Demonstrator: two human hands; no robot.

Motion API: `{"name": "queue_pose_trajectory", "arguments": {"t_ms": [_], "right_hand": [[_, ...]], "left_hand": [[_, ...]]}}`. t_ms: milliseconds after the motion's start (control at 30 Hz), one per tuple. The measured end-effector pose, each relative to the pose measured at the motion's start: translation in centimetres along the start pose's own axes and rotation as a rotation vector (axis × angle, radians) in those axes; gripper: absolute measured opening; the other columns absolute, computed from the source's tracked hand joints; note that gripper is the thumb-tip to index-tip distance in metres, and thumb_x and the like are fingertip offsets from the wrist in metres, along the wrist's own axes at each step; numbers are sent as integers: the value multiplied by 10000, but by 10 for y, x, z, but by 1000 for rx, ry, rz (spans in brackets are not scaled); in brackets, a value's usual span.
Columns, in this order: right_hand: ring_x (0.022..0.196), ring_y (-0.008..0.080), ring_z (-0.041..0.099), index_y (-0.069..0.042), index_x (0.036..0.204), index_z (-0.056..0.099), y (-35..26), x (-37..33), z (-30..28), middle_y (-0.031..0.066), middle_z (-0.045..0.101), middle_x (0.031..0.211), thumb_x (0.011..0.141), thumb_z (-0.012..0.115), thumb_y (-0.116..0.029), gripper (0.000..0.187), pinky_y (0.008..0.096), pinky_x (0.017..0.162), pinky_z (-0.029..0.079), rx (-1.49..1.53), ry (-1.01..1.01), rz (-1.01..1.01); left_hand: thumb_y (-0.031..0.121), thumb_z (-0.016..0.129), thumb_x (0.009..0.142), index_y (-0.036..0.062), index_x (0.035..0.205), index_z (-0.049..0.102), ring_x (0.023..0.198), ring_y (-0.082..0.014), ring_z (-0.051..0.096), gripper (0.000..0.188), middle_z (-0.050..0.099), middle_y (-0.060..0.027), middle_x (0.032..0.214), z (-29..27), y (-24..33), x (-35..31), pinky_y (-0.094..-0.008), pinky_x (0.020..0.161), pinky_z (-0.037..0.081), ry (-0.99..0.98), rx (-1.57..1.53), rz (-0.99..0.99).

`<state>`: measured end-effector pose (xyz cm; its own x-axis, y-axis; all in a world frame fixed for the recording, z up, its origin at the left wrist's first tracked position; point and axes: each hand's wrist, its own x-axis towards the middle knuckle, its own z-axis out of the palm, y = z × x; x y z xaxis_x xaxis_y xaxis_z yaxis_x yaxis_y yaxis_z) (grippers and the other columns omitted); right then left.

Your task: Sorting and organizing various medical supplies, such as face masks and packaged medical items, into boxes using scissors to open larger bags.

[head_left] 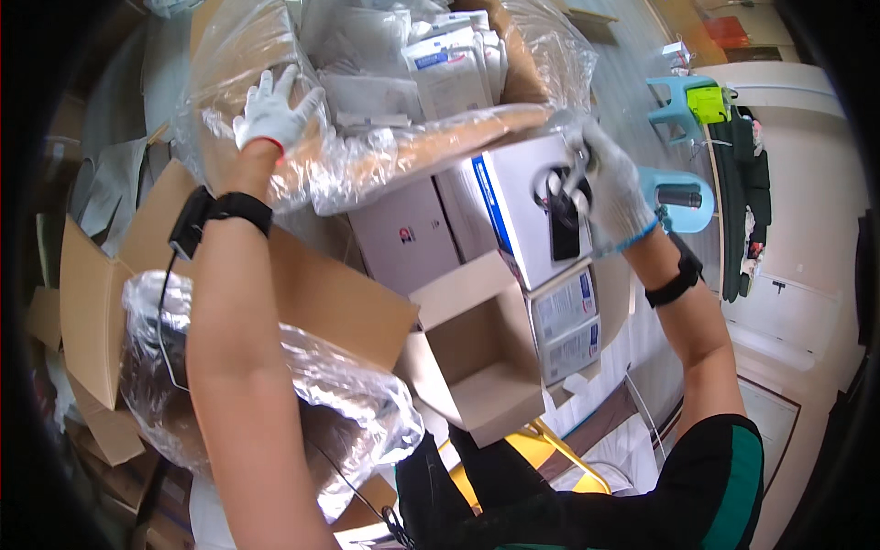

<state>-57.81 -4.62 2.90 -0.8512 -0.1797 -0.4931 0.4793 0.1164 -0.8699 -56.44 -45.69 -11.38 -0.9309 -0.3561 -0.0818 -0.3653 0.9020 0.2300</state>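
My left hand (pixel 278 112), in a white glove with a red cuff, lies with fingers spread on the clear plastic liner (pixel 240 57) over a large carton's side. Inside that carton are several white printed packets (pixel 451 78). My right hand (pixel 616 188), in a white glove with a blue cuff, is curled at the right edge of a white box (pixel 513 197) with a blue stripe. Its fingers are around something greyish that I cannot make out. Black shapes on the box's top, beside the fingers, may be a printed picture.
An open brown carton (pixel 486 353) stands near me, beside two smaller white boxes (pixel 564 316). At left is a larger open carton (pixel 101 302) with crumpled clear plastic (pixel 367 431). Light-blue stools (pixel 683 188) stand at right. A yellow seat (pixel 541 458) is below.
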Motion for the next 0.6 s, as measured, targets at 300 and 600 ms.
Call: {"name": "queue_pose_trajectory", "arguments": {"t_ms": [300,600], "right_hand": [[591,226,609,-111,734,564,112,-147,-101,116,645,689,1054,432,-443,479,384,614,537,484,63,435],[615,201,594,-50,834,590,218,-342,-66,73,584,686,999,550,-313,313,342,619,479,-446,-562,435]], "left_hand": [[-31,646,818,27,1160,662,1112,-346,625,348,669,-160,1165,-73,80,-259,-428,998,480,523,-650,384],[108,672,820,58,1121,678,1214,-355,566,305,646,-126,1232,23,104,-660,-485,1072,386,-395,-665,-69]]}}
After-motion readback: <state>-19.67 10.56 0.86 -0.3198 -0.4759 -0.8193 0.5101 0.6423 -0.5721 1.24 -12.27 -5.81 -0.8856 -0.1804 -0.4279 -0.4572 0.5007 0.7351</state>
